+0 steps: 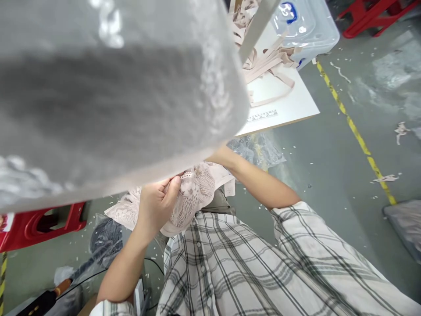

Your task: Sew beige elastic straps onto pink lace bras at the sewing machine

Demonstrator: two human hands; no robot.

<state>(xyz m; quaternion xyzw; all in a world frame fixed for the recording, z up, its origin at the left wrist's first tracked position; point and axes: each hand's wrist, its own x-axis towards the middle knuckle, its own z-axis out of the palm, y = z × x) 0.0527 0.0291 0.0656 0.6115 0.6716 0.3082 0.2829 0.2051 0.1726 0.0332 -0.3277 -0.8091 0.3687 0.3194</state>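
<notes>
Plaid shirt (250,267) fills the near edge, both sleeves rolled back from bare forearms. From the near left, the left hand (158,204) rises to the middle and grips a piece of pale pink lace (194,193). Its fingers (167,184) are curled over the lace's upper edge and its thumb (173,195) presses flat on the lace's near face, so the lace is pinched between thumb and fingers. The rest of the lace spreads both ways from that grip: one part hangs left and down below the wrist, the wider part runs right, past the thumb. A small white tag (229,188) hangs at its right end.

From the near right, the right forearm (259,184) reaches up and left toward the same lace. The right hand goes out of sight under a big blurred grey shape (108,96) that covers the upper left, so I cannot tell whether its fingers are closed or what they hold.

Further left, on the floor, stands a red stool (42,224), with a dark bag (105,241) near it. Clear plastic (259,151) lies just past the right forearm. Beyond it is a white table (296,105) bearing beige straps (269,61), and at its far end a clear bin (312,26). A yellow line (358,140) runs along the grey floor on the right.
</notes>
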